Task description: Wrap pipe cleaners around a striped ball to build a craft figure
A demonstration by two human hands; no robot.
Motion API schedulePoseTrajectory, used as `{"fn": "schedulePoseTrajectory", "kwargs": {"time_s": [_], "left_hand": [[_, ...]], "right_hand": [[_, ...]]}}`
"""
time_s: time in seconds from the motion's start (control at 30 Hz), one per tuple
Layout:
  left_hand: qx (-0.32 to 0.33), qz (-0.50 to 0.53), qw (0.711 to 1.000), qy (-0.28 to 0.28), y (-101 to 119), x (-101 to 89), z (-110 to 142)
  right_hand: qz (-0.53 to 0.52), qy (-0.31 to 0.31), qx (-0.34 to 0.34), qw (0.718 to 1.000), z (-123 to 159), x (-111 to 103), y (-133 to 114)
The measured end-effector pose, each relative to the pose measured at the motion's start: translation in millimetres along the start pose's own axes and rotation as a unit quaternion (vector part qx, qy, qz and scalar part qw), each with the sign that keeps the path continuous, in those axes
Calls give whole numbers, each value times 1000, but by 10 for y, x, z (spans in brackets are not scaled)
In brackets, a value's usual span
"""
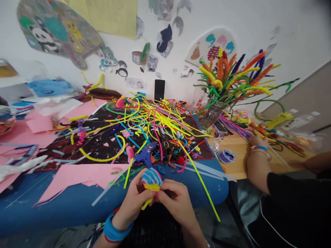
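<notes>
Close to me, over the table's front edge, my left hand (134, 196) is closed around a pipe-cleaner figure (152, 177). Its rounded top is striped blue and white, with a yellow band below, a bit of pink and a yellow strand hanging down. From the other side my right hand (177, 198) pinches the figure near the pink part. My right fingertips partly hide what they grip. Just beyond the figure lies a blue glue gun (146, 155) on the table, its tip hidden among pipe cleaners.
A tangle of pipe cleaners (165, 119), mostly yellow, covers a dark mat. Pink paper (85, 177) and clear glue sticks (199, 169) lie near the front edge. A vase of pipe-cleaner flowers (210, 115) and a phone (159, 89) stand behind. A co-worker's arm (258, 167) reaches over the wooden table at right.
</notes>
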State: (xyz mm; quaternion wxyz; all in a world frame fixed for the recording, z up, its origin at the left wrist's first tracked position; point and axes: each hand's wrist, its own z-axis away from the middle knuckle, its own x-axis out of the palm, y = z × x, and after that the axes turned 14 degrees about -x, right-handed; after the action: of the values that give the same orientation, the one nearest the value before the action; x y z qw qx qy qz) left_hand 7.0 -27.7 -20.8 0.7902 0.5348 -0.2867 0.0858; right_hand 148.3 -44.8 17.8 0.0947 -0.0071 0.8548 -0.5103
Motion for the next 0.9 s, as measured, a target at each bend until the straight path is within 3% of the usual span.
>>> {"fn": "schedulePoseTrajectory", "kwargs": {"time_s": [0.2, 0.53, 0.7, 0.9], "left_hand": [[22, 9, 999, -34, 85, 47, 16], [65, -29, 997, -31, 97, 10, 0], [86, -59, 994, -32, 84, 7, 29], [111, -79, 991, 5, 103, 26, 58]], "right_hand": [[76, 59, -49, 994, 25, 30, 27], [74, 7, -81, 994, 93, -84, 55], [37, -9, -65, 997, 56, -138, 46], [-63, 13, -101, 993, 35, -194, 63]]}}
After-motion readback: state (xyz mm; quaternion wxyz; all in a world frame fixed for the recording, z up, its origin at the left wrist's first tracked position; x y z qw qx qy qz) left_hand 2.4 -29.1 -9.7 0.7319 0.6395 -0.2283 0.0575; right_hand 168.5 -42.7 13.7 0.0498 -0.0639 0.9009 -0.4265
